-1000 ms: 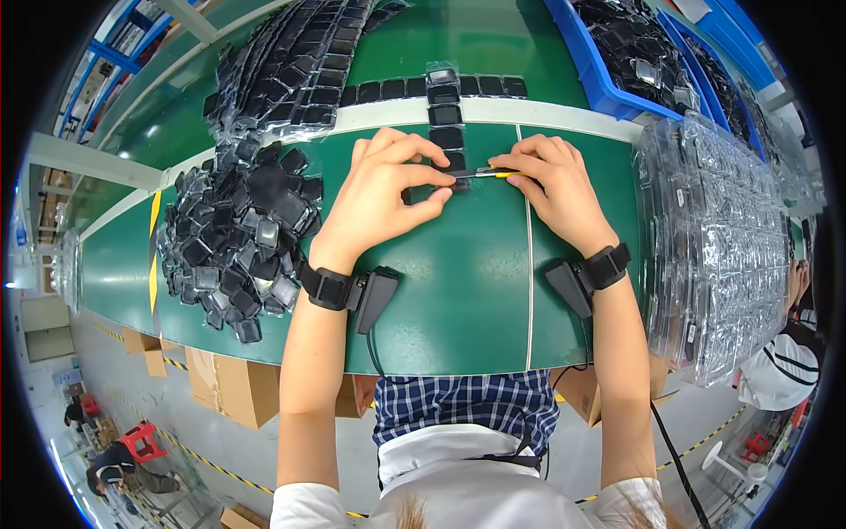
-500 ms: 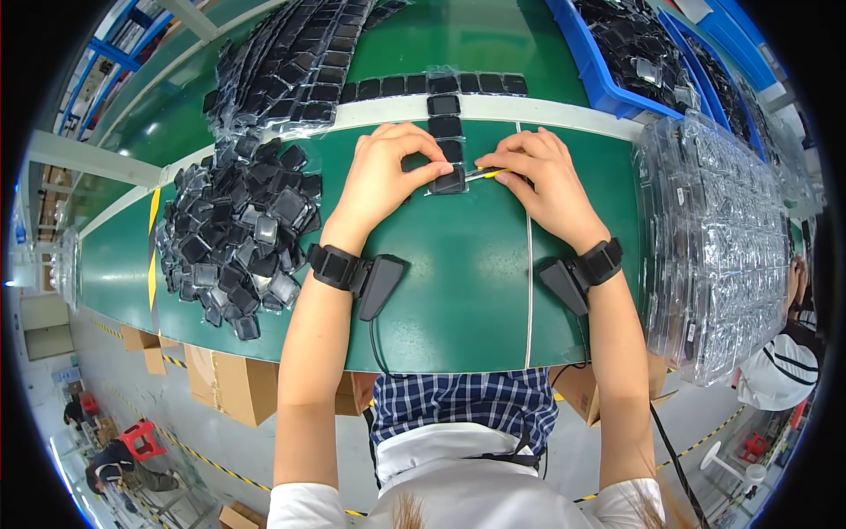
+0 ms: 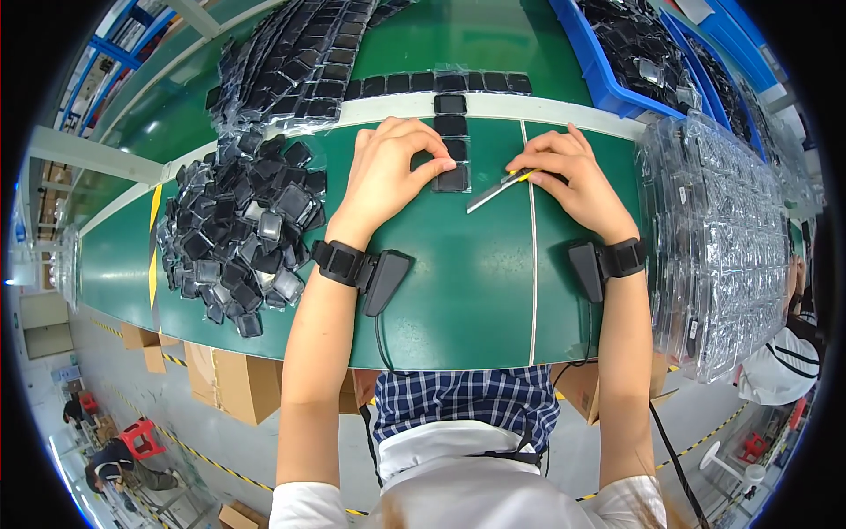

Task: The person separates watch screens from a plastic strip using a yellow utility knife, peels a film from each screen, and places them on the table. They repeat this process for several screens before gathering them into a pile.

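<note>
A strip of black square pieces in clear film runs toward me over the white table edge. At its near end, my left hand pinches the last square between thumb and forefinger. To the right, my right hand grips a utility knife with a yellow and black handle. The knife's blade points down and left, apart from the strip. Left of my left hand lies a heap of loose black squares, many in clear film.
Long film-wrapped strips of squares lie at the back left. A blue bin with more black pieces stands at the back right. Stacked clear plastic trays fill the right side. Cardboard boxes sit below the green table.
My right hand has drawn the knife right, away from the strip's end, and the blade has swung to point down-left. My left hand keeps its pinch with little movement.
</note>
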Motion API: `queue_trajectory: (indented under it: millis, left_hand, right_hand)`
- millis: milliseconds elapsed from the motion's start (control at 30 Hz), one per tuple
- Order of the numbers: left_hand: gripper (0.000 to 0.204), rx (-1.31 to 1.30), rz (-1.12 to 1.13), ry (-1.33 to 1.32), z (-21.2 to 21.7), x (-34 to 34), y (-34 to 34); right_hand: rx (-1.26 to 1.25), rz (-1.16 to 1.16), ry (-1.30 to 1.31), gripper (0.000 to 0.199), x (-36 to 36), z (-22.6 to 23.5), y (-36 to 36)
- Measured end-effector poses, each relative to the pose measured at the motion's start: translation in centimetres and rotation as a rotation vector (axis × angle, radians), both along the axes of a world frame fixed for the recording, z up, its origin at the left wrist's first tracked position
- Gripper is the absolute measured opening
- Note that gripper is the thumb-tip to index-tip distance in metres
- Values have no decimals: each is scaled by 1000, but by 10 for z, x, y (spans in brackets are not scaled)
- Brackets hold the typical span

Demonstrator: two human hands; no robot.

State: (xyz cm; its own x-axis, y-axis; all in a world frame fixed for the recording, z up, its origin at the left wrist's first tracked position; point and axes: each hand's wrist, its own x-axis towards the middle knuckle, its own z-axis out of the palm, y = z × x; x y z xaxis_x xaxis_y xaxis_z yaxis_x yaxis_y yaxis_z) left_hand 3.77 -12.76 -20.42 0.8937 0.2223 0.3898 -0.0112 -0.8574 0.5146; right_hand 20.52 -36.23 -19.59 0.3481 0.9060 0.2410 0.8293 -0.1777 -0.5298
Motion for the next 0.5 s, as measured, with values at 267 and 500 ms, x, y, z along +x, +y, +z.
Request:
queue_trajectory:
  millis: [267, 500]
  left_hand:
    - [17, -17, 142, 17, 20, -35, 33]
    - [33, 111, 14, 30, 35, -35, 5]
  right_hand:
    - [118, -113, -47, 30, 5, -4, 1]
    - [92, -123, -159, 31, -6, -8, 12]
